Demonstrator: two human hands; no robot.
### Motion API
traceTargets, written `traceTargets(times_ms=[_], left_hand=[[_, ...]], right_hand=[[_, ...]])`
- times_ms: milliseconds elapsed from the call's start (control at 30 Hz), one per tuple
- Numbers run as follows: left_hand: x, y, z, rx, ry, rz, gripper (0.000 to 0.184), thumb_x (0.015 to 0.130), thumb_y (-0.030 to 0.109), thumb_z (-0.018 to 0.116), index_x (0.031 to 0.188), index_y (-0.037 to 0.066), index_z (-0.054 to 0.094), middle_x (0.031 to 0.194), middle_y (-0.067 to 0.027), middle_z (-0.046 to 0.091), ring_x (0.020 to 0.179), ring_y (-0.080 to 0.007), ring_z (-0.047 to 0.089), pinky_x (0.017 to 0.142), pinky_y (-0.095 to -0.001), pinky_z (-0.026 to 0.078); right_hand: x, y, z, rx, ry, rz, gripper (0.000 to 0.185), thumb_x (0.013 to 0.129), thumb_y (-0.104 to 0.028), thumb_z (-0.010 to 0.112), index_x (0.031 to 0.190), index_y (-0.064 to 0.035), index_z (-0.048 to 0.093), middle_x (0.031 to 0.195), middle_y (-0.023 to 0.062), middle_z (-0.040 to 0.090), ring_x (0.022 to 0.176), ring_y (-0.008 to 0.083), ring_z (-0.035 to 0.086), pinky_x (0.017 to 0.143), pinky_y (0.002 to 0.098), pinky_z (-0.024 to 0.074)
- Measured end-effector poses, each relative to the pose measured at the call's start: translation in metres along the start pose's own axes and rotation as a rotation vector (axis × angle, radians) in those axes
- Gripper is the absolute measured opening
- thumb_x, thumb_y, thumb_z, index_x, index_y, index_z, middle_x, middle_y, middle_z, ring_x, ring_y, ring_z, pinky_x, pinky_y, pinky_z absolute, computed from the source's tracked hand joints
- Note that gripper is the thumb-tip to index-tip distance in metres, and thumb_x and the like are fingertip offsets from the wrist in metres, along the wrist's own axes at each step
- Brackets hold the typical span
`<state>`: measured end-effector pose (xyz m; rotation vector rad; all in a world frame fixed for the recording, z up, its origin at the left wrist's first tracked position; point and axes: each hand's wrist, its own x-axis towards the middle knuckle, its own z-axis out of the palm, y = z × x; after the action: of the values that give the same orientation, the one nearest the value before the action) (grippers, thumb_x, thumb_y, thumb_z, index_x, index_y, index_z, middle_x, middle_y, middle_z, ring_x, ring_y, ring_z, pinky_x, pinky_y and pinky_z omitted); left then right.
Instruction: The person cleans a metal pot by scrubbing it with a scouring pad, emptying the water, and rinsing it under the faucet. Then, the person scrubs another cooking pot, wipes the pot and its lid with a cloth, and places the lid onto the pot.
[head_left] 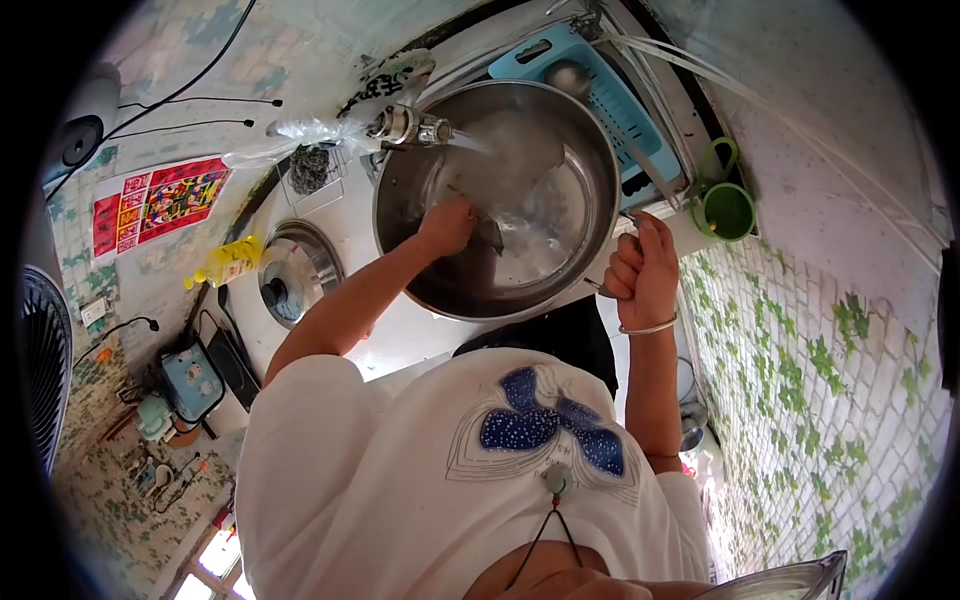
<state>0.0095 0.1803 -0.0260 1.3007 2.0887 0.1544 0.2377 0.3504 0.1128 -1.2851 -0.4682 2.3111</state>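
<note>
A large, deep steel pan [400, 270] is tilted under the tap [410, 127], and water streams from the spout into it. My left hand [449, 227] is inside the pan, fingers closed and pressed near its inner surface. A small dark piece [490, 236] shows beside those fingers; its kind is unclear, and the palm side is hidden. At the pan's right side, my right hand [642, 262] grips the metal loop handle [597, 289], a bracelet on its wrist.
Behind the pan stands a blue plastic basket [625, 105] with a round metal ladle [568, 77]. Right of it hangs a green cup [727, 212]. On the left counter are a steel lid [300, 262], a yellow bottle [228, 262] and a steel-wool scrubber [310, 169] on a wire rack.
</note>
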Motion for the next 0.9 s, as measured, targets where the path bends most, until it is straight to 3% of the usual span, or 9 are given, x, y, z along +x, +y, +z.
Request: traceTargets(times_ms=[67,333,433,500,533,633,700,767,900], left_hand=[[0.005,0.003,0.000,0.155,-0.155,0.029,0.015,0.073,0.014,0.056,0.084,0.005,0.057,0.086,-0.0187,0.058,0.085,-0.0377,0.055,0.074,-0.0449,0.045],[0.014,-0.029,-0.020,0.304,0.070,-0.089,0.015,0.072,0.010,0.053,0.084,0.006,0.062,0.089,-0.0174,0.061,0.088,-0.0343,0.059,0.074,-0.0424,0.049],[0.017,-0.013,-0.021,0.312,-0.330,-0.179,0.022,0.074,0.008,0.050,0.093,0.005,0.061,0.096,-0.0187,0.060,0.091,-0.0346,0.058,0.078,-0.0430,0.047],[0.011,0.007,0.010,0.223,-0.440,0.156,0.023,0.075,0.010,0.050,0.094,0.004,0.061,0.096,-0.0182,0.059,0.093,-0.0339,0.056,0.083,-0.0415,0.045],[-0.004,0.036,0.015,-0.167,-0.282,0.253,0.023,0.076,0.011,0.050,0.096,0.004,0.059,0.096,-0.0159,0.058,0.096,-0.0327,0.053,0.085,-0.0407,0.042],[0.007,0.087,0.038,-0.285,-0.030,0.568,0.020,0.079,0.014,0.049,0.095,0.004,0.057,0.095,-0.0149,0.054,0.093,-0.0332,0.050,0.082,-0.0415,0.041],[0.033,0.093,0.043,-0.272,0.205,0.357,0.016,0.081,0.014,0.049,0.093,0.006,0.054,0.092,-0.0155,0.051,0.087,-0.0349,0.048,0.077,-0.0424,0.040],[0.087,0.058,0.054,0.107,0.533,0.488,0.015,0.080,0.013,0.049,0.092,0.005,0.052,0.090,-0.0164,0.050,0.084,-0.0363,0.047,0.074,-0.0440,0.040],[0.100,0.050,0.004,0.001,0.631,0.028,0.020,0.075,0.010,0.049,0.094,0.001,0.051,0.093,-0.0169,0.051,0.090,-0.0362,0.048,0.079,-0.0450,0.039]], right_hand=[[0.002,0.000,-0.001,0.007,-0.014,-0.007,0.013,0.094,-0.022,0.041,0.101,-0.0115,0.044,0.055,-0.0023,0.028,0.037,0.0051,0.019,0.032,0.0217,0.0159],[-0.001,-0.001,0.001,0.010,-0.032,-0.004,0.012,0.094,-0.021,0.041,0.101,-0.0127,0.044,0.054,-0.0025,0.028,0.037,0.0050,0.020,0.032,0.0210,0.0165],[0.001,-0.001,-0.002,0.010,-0.019,0.006,0.012,0.094,-0.021,0.040,0.102,-0.0127,0.044,0.054,-0.0025,0.028,0.037,0.0049,0.020,0.032,0.0210,0.0166],[0.004,-0.003,0.000,0.013,-0.031,0.003,0.012,0.094,-0.021,0.040,0.102,-0.0126,0.044,0.054,-0.0025,0.028,0.037,0.0049,0.020,0.032,0.0211,0.0167],[0.004,-0.003,0.000,0.000,-0.023,0.006,0.012,0.094,-0.021,0.040,0.102,-0.0126,0.043,0.054,-0.0026,0.028,0.038,0.0049,0.020,0.032,0.0211,0.0168],[-0.001,-0.002,0.001,-0.014,0.013,0.002,0.014,0.094,-0.021,0.039,0.103,-0.0113,0.045,0.054,-0.0031,0.027,0.037,0.0045,0.018,0.032,0.0209,0.0160],[-0.001,-0.002,0.000,-0.026,0.034,-0.005,0.017,0.095,-0.021,0.038,0.105,-0.0100,0.046,0.054,-0.0035,0.025,0.037,0.0040,0.017,0.033,0.0207,0.0150],[0.000,-0.002,-0.002,-0.003,-0.017,0.014,0.013,0.094,-0.021,0.039,0.103,-0.0120,0.042,0.055,-0.0024,0.028,0.038,0.0050,0.020,0.033,0.0212,0.0166],[0.000,-0.002,-0.001,-0.033,-0.018,0.003,0.014,0.094,-0.021,0.039,0.104,-0.0118,0.043,0.055,-0.0024,0.027,0.038,0.0049,0.020,0.033,0.0211,0.0166]])
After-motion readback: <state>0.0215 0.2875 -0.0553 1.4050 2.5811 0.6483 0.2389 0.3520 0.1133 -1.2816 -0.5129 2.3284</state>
